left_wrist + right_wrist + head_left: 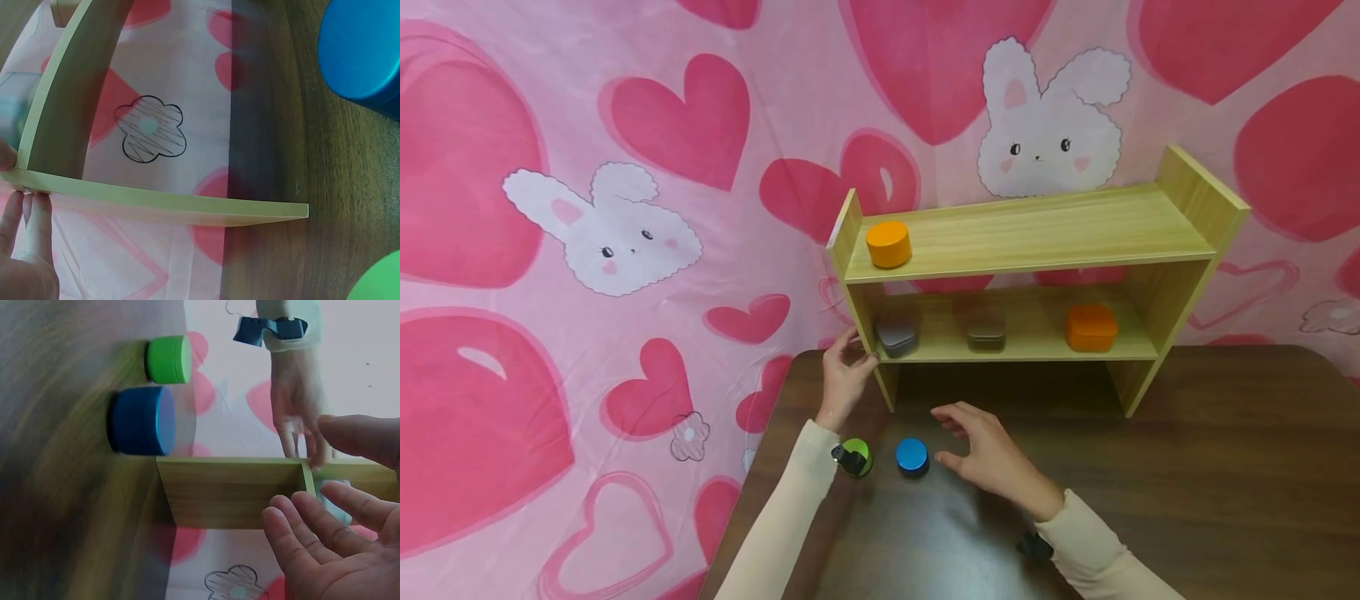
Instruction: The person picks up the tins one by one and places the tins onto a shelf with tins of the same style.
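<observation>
My left hand [844, 379] pinches the left side panel of a two-tier wooden shelf [1037, 232] at the lower board's height. Its thumb is at the board's front edge, and its fingers [40, 225] press the panel's outer face. Just inside that corner sits a grey tin [897, 337]. Over the table, my right hand [992, 454] is held with fingers apart and nothing in its grasp. A round blue tin [912, 455] stands on the table left of its fingertips. Beside that is a round green tin [861, 448], partly hidden by the left wrist's black camera.
On the upper board, a round orange tin [888, 245] stands at the left end. The lower board also carries a small dark rectangular tin [986, 337] near its middle and an orange squarish tin [1092, 328] at right. A pink heart-and-rabbit cloth [700, 242] hangs behind the brown table [1247, 467].
</observation>
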The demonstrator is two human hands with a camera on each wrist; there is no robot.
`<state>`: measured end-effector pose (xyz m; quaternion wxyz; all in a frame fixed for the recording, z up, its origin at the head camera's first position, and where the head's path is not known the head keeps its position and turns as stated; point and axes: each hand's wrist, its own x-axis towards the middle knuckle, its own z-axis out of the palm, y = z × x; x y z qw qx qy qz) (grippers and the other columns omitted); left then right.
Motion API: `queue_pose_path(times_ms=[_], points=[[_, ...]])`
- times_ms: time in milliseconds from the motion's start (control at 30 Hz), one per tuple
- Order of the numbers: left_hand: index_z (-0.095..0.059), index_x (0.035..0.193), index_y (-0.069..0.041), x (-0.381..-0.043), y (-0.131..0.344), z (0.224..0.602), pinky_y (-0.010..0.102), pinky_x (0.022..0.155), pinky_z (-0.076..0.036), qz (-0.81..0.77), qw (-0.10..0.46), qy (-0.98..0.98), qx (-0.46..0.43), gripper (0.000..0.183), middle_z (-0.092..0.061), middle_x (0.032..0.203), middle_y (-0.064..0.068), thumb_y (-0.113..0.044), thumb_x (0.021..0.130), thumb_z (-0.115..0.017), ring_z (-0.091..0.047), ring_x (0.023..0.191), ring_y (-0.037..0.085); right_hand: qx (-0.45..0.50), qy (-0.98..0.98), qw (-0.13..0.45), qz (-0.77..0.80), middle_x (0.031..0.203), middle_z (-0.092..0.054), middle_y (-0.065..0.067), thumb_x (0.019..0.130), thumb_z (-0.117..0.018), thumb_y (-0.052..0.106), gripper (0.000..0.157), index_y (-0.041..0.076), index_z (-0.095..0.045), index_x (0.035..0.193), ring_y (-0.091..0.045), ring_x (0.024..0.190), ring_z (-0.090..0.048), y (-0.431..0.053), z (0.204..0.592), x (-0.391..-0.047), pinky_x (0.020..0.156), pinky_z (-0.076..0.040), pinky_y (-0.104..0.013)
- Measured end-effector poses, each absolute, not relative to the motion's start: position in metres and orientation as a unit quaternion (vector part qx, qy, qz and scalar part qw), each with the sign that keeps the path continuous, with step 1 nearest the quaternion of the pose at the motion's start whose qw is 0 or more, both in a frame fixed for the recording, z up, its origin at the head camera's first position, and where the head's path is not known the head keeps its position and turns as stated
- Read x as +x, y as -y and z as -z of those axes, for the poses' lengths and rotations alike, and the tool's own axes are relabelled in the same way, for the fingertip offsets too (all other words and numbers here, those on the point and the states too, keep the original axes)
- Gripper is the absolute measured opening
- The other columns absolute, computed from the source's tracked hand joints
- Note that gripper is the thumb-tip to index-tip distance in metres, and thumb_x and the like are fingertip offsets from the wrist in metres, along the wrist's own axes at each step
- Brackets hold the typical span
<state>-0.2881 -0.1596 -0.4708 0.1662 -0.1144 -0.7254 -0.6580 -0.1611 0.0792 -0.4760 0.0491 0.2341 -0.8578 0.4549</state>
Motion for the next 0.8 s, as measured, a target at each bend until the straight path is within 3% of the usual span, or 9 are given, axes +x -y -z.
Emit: queue_pose_path(times_ms=[367, 533, 800], points=[[-0.063, 0.14, -0.003, -0.289, 0.162, 0.473, 0.055, 0.105, -0.055, 0.653, 0.161, 0.73, -0.12, 0.056, -0.069, 0.123, 0.029, 0.01, 0.086, -0.071, -0.069, 0.113, 0.04, 0.248, 0.855, 0.041, -0.453, 0.122, -0.072, -0.011, 0.08, -0.085, 0.003, 0.051, 0.003, -0.067, 0.128, -0.029, 0.105, -0.072, -0.061, 0.485, -0.164, 0.09, -0.063, -0.047], [-0.063, 0.141, -0.003, -0.289, 0.161, 0.472, 0.055, 0.104, -0.056, 0.652, 0.16, 0.733, -0.111, 0.057, -0.069, 0.123, 0.029, 0.011, 0.086, -0.071, -0.068, 0.111, 0.036, 0.242, 0.855, 0.029, -0.457, 0.124, -0.071, -0.011, 0.08, -0.085, 0.002, 0.053, 0.003, -0.067, 0.13, -0.03, 0.107, -0.072, -0.051, 0.488, -0.167, 0.092, -0.063, -0.045], [-0.062, 0.138, 0.006, -0.288, 0.158, 0.468, 0.053, 0.102, -0.058, 0.658, 0.162, 0.728, -0.101, 0.056, -0.069, 0.118, 0.036, 0.018, 0.083, -0.067, -0.069, 0.101, 0.022, 0.265, 0.848, 0.029, -0.458, 0.12, -0.071, -0.013, 0.078, -0.086, 0.003, 0.055, 0.0, -0.066, 0.129, -0.034, 0.102, -0.073, -0.034, 0.491, -0.172, 0.088, -0.064, -0.045]])
